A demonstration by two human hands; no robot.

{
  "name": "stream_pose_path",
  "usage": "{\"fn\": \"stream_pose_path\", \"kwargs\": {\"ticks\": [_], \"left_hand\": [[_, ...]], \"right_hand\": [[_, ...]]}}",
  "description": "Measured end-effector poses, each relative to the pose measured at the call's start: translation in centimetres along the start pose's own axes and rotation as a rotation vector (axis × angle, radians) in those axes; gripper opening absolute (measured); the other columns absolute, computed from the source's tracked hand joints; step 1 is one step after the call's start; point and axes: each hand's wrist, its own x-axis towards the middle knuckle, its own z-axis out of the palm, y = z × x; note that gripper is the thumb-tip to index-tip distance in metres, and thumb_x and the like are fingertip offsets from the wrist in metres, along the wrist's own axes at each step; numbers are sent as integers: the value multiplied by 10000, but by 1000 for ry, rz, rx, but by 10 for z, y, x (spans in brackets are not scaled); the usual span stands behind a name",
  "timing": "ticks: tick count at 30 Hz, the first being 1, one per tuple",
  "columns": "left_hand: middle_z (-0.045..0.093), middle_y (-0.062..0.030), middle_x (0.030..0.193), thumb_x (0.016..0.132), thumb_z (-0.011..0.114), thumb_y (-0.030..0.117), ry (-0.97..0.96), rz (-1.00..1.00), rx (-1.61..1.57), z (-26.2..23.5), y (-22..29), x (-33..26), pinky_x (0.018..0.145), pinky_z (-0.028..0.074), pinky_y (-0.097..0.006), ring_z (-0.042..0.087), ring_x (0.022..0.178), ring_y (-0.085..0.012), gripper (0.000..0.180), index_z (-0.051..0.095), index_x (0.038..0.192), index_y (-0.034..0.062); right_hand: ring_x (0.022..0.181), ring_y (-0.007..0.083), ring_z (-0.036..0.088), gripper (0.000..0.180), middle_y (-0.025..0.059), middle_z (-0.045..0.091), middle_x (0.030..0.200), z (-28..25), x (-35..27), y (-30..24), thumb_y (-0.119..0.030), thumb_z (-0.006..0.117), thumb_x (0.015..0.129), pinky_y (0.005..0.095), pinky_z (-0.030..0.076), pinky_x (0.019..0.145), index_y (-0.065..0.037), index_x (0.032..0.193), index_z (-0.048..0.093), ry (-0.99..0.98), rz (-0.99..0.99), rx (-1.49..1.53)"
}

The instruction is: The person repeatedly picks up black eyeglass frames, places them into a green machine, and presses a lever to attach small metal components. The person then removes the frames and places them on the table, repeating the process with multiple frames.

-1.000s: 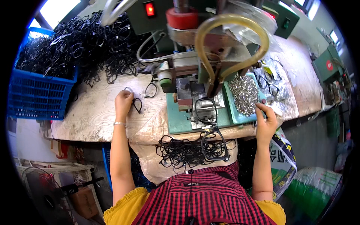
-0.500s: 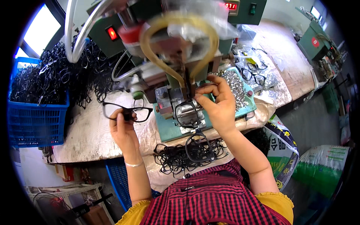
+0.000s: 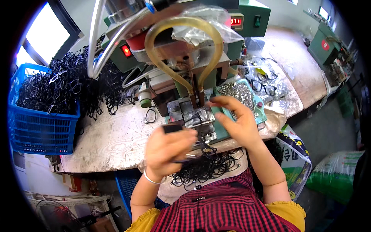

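My left hand point(image 3: 170, 149) is closed around a black eyeglass frame point(image 3: 172, 129), held just in front of the metal fixture point(image 3: 198, 119) of a bench machine. My right hand point(image 3: 236, 123) reaches in from the right, its fingers stretched over the fixture and close to the frame. Whether it grips anything is hidden. A heap of black frames point(image 3: 208, 167) lies on my lap below both hands. A teal tray of small silver metal parts point(image 3: 240, 92) sits just beyond my right hand.
The machine carries a looped yellowish hose point(image 3: 181, 46) and a red lit switch point(image 3: 125, 50). A blue basket point(image 3: 38, 129) and a loose pile of black frames point(image 3: 96, 83) stand at left. Finished glasses point(image 3: 263, 86) lie at right. A green sack point(image 3: 336, 176) sits on the floor.
My left hand brought a black frame from the left of the bench to the fixture. My right hand came from the parts tray to the fixture. My head moved lower and closer.
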Motion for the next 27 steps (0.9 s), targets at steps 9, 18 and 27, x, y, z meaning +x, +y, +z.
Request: {"fn": "stream_pose_path", "kwargs": {"ticks": [9, 18, 27], "left_hand": [[722, -43, 1053, 707, 770, 104, -299, 96, 106, 11, -2, 9, 892, 532, -463, 661, 858, -253, 297, 755, 1004, 120], [583, -161, 1346, 778, 812, 204, -86, -123, 144, 36, -1, -37, 1068, 419, -488, 569, 1201, -363, 572, 603, 1301, 102], [670, -137, 968, 850, 729, 110, -270, -440, 319, -5, 22, -131, 657, 515, -321, 635, 762, -263, 378, 600, 1198, 38]], "right_hand": [[1231, 356, 561, 161, 142, 659, 1229, -49, -8, 119, -144, 759, 764, 446, 447, 1035, -80, 907, 721, 315, -100, -810], [1036, 298, 636, 97, 93, 689, 1008, -33, 17, 102, -80, 760, 753, 390, 525, 810, -61, 799, 676, 237, -227, -744], [945, 141, 687, 189, 91, 731, 1000, -39, -28, 119, -30, 648, 939, 242, 518, 868, 41, 1107, 697, 631, 202, 313]]}}
